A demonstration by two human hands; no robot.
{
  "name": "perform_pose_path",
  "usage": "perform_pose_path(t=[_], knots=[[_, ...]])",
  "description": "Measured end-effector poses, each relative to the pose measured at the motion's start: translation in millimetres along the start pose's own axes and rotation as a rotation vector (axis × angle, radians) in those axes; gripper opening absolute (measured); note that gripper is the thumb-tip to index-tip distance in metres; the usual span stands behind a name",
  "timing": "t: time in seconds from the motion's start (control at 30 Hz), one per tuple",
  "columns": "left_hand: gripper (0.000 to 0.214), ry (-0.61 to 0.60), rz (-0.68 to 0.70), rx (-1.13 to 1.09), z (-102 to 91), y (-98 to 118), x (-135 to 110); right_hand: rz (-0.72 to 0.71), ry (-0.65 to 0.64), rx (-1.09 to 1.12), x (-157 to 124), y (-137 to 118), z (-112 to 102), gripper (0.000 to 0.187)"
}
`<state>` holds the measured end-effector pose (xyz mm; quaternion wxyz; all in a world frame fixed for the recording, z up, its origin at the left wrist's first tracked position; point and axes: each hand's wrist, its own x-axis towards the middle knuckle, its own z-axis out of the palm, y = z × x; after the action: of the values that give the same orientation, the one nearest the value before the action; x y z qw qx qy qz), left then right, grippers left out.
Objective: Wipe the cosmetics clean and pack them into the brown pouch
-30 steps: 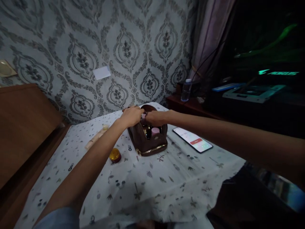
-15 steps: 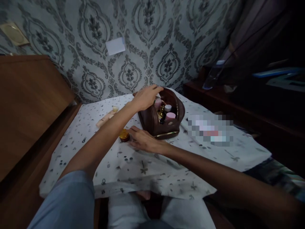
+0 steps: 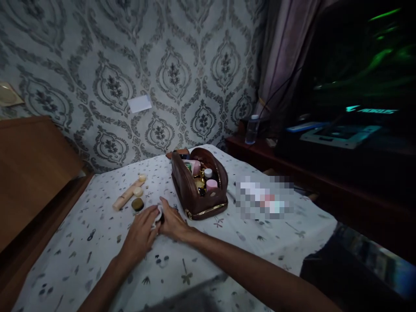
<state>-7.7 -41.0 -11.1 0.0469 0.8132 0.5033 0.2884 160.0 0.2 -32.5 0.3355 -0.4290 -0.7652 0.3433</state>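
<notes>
My left hand (image 3: pixel 140 229) and my right hand (image 3: pixel 174 222) meet low over the cloth in front of the bag. Between them is a small white-and-dark round thing (image 3: pixel 158 215), perhaps a little jar, mostly hidden by the fingers. Both hands are closed around it. Just beyond the left fingers stands a dark jar with a yellowish-brown lid (image 3: pixel 137 204). Near that lie a peach tube (image 3: pixel 125 197) and two small cream-coloured round pieces (image 3: pixel 138 191). A brown toiletry bag (image 3: pixel 182 184) gapes open to the right, holding several bottles and jars, one with a pink lid (image 3: pixel 212 185).
A white patterned cloth (image 3: pixel 256 242) covers the table. A blurred-out item (image 3: pixel 264 197) lies right of the bag. Behind the bag is a brown-and-dark object (image 3: pixel 178 153). A water bottle (image 3: pixel 252 130) stands at the back right, and a wooden panel (image 3: pixel 35 164) rises at left.
My left hand has let go of the bag's rim and come down beside my right hand. Both now hold the small white-and-dark thing. The view has shifted right and tilted up.
</notes>
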Motion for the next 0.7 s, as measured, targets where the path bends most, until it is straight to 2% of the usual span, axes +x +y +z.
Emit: perform_pose_path(t=[0.1, 0.23, 0.33, 0.43, 0.57, 0.7], knots=[[0.044, -0.008, 0.007, 0.064, 11.6, -1.9, -1.9, 0.052, -0.043, 0.048, 0.4, 3.3, -3.2, 0.108], [0.039, 0.005, 0.008, 0.183, 14.4, -3.8, 15.9, 0.023, -0.02, 0.116, -0.5, 2.6, -7.8, 0.111], [0.036, 0.014, -0.034, 0.29, 14.0, -7.5, 23.7, -0.003, -0.021, 0.142, 0.5, 2.9, -7.5, 0.111], [0.036, 0.037, -0.121, 0.264, 11.8, -11.9, 23.6, 0.017, -0.052, 0.118, 2.4, 4.3, -5.0, 0.109], [0.049, 0.014, -0.31, 0.072, 7.9, -19.6, 21.8, -0.01, -0.081, 0.06, 5.5, 7.5, -2.3, 0.098], [0.054, 0.055, -0.346, -0.074, 8.1, -26.0, 23.3, -0.102, -0.08, -0.004, 5.8, 8.1, -4.1, 0.069]])
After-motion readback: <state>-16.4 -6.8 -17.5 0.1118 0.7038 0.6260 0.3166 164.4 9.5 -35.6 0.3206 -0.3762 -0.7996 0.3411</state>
